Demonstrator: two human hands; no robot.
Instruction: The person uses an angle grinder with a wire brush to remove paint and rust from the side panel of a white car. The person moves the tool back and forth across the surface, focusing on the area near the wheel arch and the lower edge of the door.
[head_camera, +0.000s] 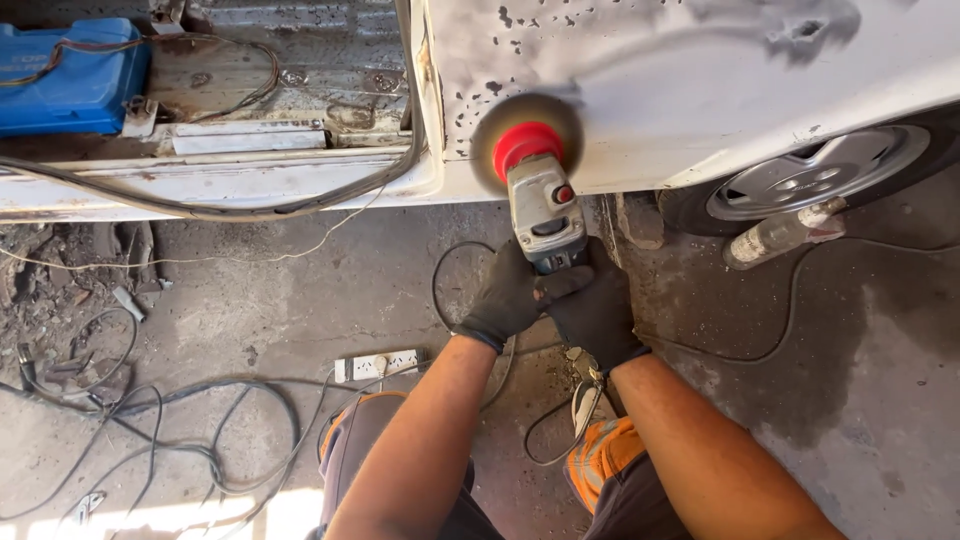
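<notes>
A grey angle grinder (543, 210) with a red hub and a blurred round wire brush (526, 127) presses against the lower edge of a white car body panel (700, 90) speckled with rust spots. My left hand (503, 297) in a black glove grips the grinder's rear body from the left. Wrapped around the same handle from the right is my right hand (594, 308), also in a black glove. The two hands touch each other. The grinder's cable (445, 262) loops down past my left wrist.
A car wheel with a silver hubcap (820, 175) sits to the right, a clear plastic bottle (775, 236) lying beside it. A white power strip (377, 365) and tangled cables (180, 440) lie on the concrete floor at left. A blue case (70, 75) rests inside the open door sill.
</notes>
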